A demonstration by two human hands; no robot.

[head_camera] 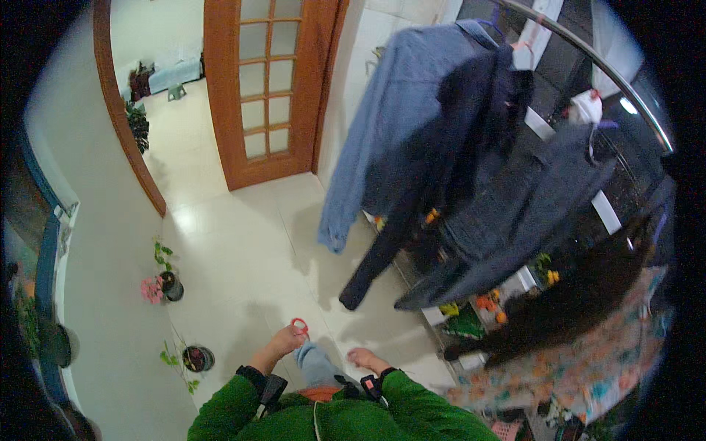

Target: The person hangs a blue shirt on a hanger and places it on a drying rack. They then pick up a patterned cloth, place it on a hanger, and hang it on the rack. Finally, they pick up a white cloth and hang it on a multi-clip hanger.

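Observation:
My left hand point(288, 339) is closed around a pair of scissors with red handles point(300, 325), whose loops stick out past the fingers; the blades are hidden. My right hand point(367, 359) hangs in front of me with its fingers partly curled, and nothing shows in it. Between the hands is my leg in light blue trousers point(320, 365). To the right, a light blue shirt point(380, 110), a dark garment point(458, 138), a dark grey garment point(513, 204) and a dark brown garment point(584, 292) hang from a curved metal rail point(601, 60).
Two potted plants point(172, 286) point(197, 358) stand by the left wall. A wooden door with glass panes point(219, 110) is ahead, beside a doorway. Low at the right are orange fruits point(488, 302) and a floral cloth point(601, 364).

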